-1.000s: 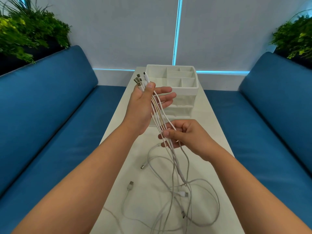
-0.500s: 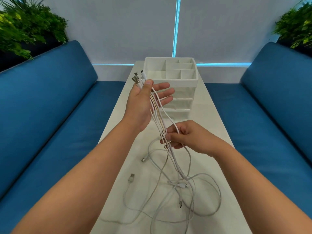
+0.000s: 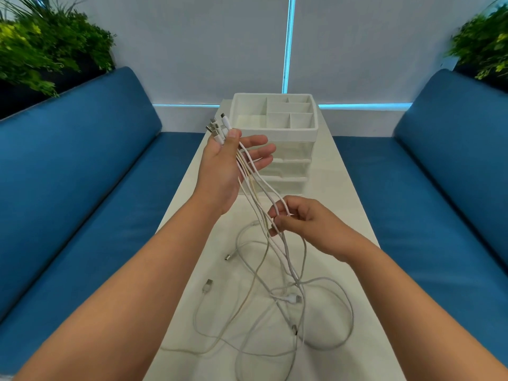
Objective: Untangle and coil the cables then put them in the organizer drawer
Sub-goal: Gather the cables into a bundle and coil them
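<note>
1. White cables are held raised above the counter: their plug ends are pinned under the thumb of the left hand, its other fingers spread nearly straight.
2. One strand is pinched by the curled fingers of the right hand, lower down the bunch.
3. Untangling is judged to be under way; loose loops lie knotted on the counter.
4. Next, one strand should be drawn free, then coiled for the organizer, which stands beyond, drawers closed.
</note>
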The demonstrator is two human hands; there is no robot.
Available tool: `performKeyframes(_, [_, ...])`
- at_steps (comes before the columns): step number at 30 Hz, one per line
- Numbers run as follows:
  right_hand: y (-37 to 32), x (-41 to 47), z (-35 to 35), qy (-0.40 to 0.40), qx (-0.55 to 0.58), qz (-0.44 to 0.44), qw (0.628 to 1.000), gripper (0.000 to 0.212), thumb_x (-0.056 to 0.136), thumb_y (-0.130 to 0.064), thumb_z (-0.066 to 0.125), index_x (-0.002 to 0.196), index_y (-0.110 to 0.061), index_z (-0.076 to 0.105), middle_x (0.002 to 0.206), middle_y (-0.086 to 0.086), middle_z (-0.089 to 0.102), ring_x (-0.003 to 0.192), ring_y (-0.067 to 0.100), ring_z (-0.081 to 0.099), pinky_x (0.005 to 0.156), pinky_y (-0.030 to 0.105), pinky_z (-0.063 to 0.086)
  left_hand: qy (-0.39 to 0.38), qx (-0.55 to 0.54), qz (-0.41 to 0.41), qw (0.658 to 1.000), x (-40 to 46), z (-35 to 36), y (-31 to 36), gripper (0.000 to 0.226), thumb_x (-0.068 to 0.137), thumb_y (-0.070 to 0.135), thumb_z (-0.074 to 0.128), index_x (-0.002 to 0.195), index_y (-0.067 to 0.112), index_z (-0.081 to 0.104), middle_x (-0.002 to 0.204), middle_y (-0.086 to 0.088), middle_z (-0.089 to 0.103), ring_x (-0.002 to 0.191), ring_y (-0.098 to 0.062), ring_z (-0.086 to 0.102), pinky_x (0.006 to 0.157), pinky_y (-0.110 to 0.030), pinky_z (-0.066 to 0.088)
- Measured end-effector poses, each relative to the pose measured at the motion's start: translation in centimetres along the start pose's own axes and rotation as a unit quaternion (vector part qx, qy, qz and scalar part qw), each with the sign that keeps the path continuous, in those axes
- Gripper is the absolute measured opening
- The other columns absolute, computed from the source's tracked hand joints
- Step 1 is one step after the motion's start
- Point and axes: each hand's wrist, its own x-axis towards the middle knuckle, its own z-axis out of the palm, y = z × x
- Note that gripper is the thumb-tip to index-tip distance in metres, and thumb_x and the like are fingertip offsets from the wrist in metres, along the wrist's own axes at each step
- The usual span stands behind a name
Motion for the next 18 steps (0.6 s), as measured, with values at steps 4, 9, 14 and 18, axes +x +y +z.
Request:
performKeyframes(4, [0.8,-0.6,0.4,0.000,0.043,-0.003,0.999,0.017,0.093,0.001,0.051,0.103,-0.011,0.056,0.114,-0.002,0.065,0.083,0.012,0.069,0.087,0.032,0.051,-0.005,-0.006,0.012,1.000,-0.5,1.5,0.1,0.037,0.108,0.019,0.034,0.137,-0.003,0.034,0.089,-0.013,0.074,0.082,-0.030,0.074,0.074,-0.041,0.060])
performKeyframes(9, [1.3,-1.1,0.0,-0.049,0.071,-0.017,0.996,0.025,0.099,-0.004,0.045,0.120,-0.009,0.057,0.091,0.000,0.070,0.083,0.003,0.064,0.075,0.015,0.048,0.010,-0.019,0.022,1.000,-1.0,2.7,0.8,0.034,0.108,0.018,0.035,0.137,0.001,0.036,0.088,-0.014,0.074,0.083,-0.031,0.074,0.073,-0.040,0.061])
performKeyframes(14, [1.5,-1.8,-0.1,-0.054,0.013,-0.044,0.997,0.025,0.100,-0.025,0.048,0.109,-0.014,0.068,0.097,0.012,0.067,0.081,0.007,0.059,0.081,0.023,0.050,0.034,-0.024,0.044,0.998,-2.0,3.1,1.2,0.022,0.108,0.016,0.034,0.125,0.004,0.040,0.086,-0.014,0.074,0.080,-0.030,0.074,0.070,-0.039,0.060])
performKeyframes(18, [2.0,-2.2,0.3,-0.081,0.021,-0.050,0.995,0.025,0.099,-0.028,0.048,0.093,-0.007,0.059,0.080,0.000,0.061,0.075,0.014,0.068,0.075,0.027,0.052,0.055,-0.023,0.059,0.996,-2.8,3.0,1.1,0.022,0.108,0.016,0.034,0.124,0.003,0.039,0.085,-0.014,0.074,0.078,-0.030,0.074,0.068,-0.038,0.060])
